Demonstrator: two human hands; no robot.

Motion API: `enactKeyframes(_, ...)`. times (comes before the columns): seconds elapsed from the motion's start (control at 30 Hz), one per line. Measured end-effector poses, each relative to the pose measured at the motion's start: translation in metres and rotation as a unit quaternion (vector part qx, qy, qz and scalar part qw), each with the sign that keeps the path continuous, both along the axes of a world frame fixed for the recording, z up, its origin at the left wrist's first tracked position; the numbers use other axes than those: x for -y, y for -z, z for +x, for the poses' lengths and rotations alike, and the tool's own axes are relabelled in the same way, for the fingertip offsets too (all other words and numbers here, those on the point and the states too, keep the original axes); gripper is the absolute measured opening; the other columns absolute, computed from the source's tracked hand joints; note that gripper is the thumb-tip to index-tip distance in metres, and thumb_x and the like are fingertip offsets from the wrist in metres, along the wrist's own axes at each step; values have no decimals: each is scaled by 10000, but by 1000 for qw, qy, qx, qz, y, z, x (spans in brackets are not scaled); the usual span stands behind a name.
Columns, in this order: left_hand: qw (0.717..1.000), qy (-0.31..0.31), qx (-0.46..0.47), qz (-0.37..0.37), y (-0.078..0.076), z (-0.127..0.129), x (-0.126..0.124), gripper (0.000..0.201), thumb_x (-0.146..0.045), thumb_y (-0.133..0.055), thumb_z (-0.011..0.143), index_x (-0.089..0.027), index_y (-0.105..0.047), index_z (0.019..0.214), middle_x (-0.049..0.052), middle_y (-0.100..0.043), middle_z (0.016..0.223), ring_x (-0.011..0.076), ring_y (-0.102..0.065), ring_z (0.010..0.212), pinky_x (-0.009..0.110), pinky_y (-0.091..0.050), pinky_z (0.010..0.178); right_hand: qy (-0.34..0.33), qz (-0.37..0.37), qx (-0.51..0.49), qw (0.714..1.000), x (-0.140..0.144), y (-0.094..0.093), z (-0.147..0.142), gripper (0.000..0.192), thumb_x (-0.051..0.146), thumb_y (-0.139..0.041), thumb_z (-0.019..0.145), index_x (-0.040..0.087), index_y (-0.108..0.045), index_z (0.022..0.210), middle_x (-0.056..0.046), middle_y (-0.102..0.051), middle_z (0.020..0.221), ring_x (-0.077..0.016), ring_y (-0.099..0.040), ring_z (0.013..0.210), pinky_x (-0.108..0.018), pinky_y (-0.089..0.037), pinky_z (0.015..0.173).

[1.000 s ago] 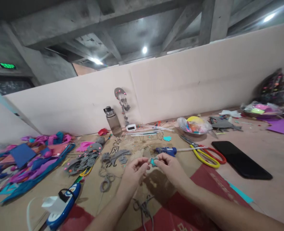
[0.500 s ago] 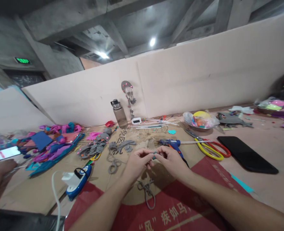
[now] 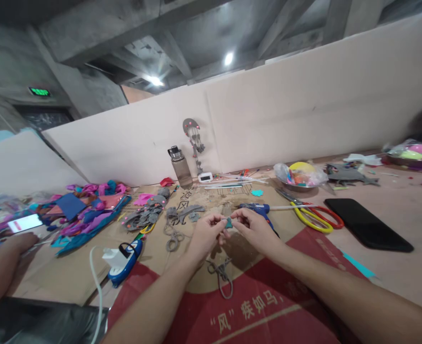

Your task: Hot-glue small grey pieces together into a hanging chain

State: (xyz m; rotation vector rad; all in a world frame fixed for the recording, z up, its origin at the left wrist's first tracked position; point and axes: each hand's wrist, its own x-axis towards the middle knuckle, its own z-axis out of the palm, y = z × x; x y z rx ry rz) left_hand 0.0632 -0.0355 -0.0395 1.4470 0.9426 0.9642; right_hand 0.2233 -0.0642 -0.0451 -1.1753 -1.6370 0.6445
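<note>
1. Through the head camera, I located the small teal piece [image 3: 229, 222] between both hands' fingertips, raised above the cardboard [image 3: 196, 284].
2. Left hand [image 3: 210, 235]: thumb and fingers pinched the piece from its left side.
3. Right hand [image 3: 253, 229]: fingers narrowed at its right side; I could not tell whether they gripped.
4. The glue gun [image 3: 257, 208] lay just beyond the right hand; the grey cord [image 3: 222, 278] lay nearer me.

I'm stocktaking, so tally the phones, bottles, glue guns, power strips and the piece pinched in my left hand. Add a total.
Phones: 2 (black phone, lit phone)
Bottle: 1
Glue gun: 1
Power strip: 1
Small teal piece: 1
Total: 6
</note>
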Motion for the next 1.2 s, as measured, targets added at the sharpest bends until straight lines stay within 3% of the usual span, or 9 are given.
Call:
enactKeyframes(0.3, 998, 27, -54, -1, -2, 1, -1, 249, -370, -587, 764, -126, -583, 816, -6, -583, 459, 64, -426, 330, 173, -289, 369, 20, 52, 66, 996, 2, 2, 1, 90, 229, -529, 822, 179, -596, 790, -18, -559, 762, -137, -503, 704, -266, -388, 664)
enactKeyframes(0.47, 995, 65, 55, -47, -2, -2, -4, 341, -329, -675, 695, -122, -547, 934, 24, -641, 598, 122, -585, 488, 211, -434, 471, 29, 59, 72, 995, -2, 3, 3, 118, 232, -511, 830, 179, -585, 755, -9, -551, 713, -135, -487, 668, -266, -372, 641)
enactKeyframes(0.6, 990, 79, 99, -57, -3, -3, -4, 451, -299, -722, 645, -132, -512, 1007, 14, -636, 622, 147, -617, 542, 236, -465, 509, 37, 46, 65, 996, -5, 5, 4, 125, 239, -500, 826, 178, -580, 752, -7, -547, 693, -136, -481, 648, -271, -369, 630)
enactKeyframes(0.83, 996, 73, 21, -41, 3, -2, -6, 292, -339, -697, 666, -113, -589, 816, 6, -593, 551, 93, -536, 458, 191, -384, 442, 35, 34, 67, 997, -4, 10, -1, 154, 263, -492, 825, 176, -583, 737, -12, -551, 692, -140, -478, 649, -270, -368, 618)
enactKeyframes(0.97, 997, 53, -49, -1, 6, -2, -7, 261, -381, -632, 718, -131, -592, 780, -3, -579, 491, 73, -453, 360, 183, -299, 383, 28, 32, 68, 997, -3, 11, -3, 166, 267, -488, 836, 172, -585, 740, -11, -545, 688, -140, -475, 654, -268, -365, 620)
enactKeyframes(1.2, 997, 22, -70, 28, 0, -2, -7, 232, -372, -587, 730, -142, -588, 761, -21, -552, 448, 72, -408, 332, 192, -274, 372, 25, 60, 71, 995, -1, 7, -3, 135, 244, -501, 836, 173, -604, 784, -19, -561, 749, -139, -495, 692, -268, -377, 652)
